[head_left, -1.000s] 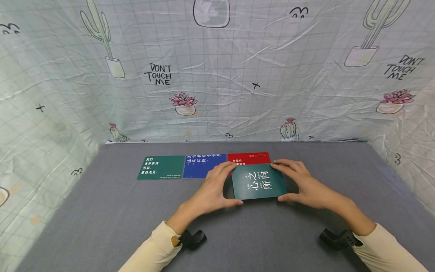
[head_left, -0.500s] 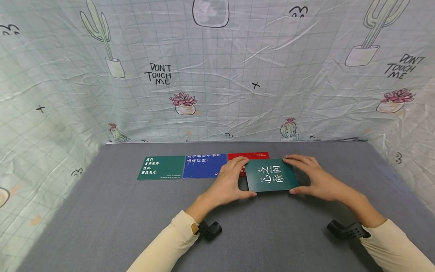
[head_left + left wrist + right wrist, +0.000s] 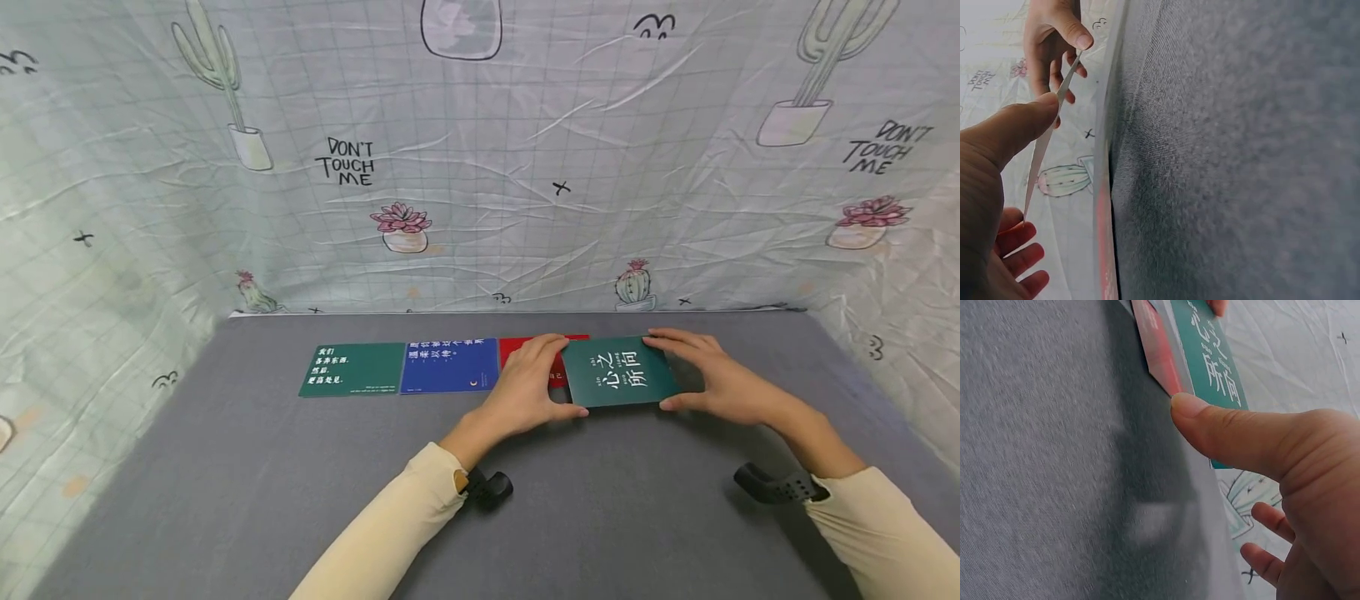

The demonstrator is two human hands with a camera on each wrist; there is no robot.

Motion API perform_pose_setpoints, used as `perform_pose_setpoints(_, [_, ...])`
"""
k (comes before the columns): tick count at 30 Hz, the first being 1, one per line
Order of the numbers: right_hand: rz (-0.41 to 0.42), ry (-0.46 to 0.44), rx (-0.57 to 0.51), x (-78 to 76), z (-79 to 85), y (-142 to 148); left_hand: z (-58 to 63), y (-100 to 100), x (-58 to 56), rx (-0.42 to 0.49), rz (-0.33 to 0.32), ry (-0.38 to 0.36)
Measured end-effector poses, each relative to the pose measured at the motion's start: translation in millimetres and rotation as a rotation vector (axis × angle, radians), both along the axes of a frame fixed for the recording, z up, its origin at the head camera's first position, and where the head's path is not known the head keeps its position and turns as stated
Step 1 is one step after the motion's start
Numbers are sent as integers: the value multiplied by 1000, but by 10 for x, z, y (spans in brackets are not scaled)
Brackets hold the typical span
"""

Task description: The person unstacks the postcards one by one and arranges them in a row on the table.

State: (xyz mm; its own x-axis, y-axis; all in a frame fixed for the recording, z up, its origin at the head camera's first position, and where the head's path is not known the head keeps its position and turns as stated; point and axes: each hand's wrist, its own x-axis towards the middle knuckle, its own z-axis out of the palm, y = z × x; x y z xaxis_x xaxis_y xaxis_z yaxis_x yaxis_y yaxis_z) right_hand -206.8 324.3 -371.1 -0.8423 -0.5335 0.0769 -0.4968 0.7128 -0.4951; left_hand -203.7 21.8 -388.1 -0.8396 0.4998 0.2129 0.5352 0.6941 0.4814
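Note:
Both hands hold a dark green card with large white characters (image 3: 619,372) by its two short ends, thumbs on the near edge and fingers on the far one. My left hand (image 3: 525,385) grips its left end and hides part of a red card (image 3: 517,343) lying on the table. At the other end my right hand (image 3: 720,379) pinches the corners. In the left wrist view the green card (image 3: 1040,150) appears edge-on, raised off the table. The right wrist view shows its printed face (image 3: 1200,356), with the right thumb (image 3: 1229,428) on the edge.
A blue card (image 3: 450,367) and another green card (image 3: 352,369) lie flat in a row left of the red one, on a grey cloth-covered table (image 3: 300,492). A patterned curtain (image 3: 480,167) rises behind the table and along both sides.
Both hands have carried the green card to the right and toward the back of the table. More of the blue card now shows. The flat cards have stayed in place.

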Motion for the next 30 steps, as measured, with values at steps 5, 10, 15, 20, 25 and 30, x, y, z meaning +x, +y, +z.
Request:
perform_pose_setpoints(5, [-11,-20,25,-59,24,62,-30,89,-76,-21,9,0])
perform_pose_setpoints(10, [-35,-25,41,-94,41,154,-69,214,-148,-54,10,26])
perform_pose_setpoints(15, [-45,-49,54,-144,55,241,-80,333,-217,-79,20,28])
perform_pose_setpoints(20, [-57,-77,82,-202,61,315,-89,430,-290,-101,37,-5])
perform_pose_setpoints(25, [-43,-74,102,-269,65,389,-89,520,-344,-126,41,-4])
perform_pose_setpoints(30, [-58,-95,112,-308,77,461,-52,609,-370,-188,48,6])
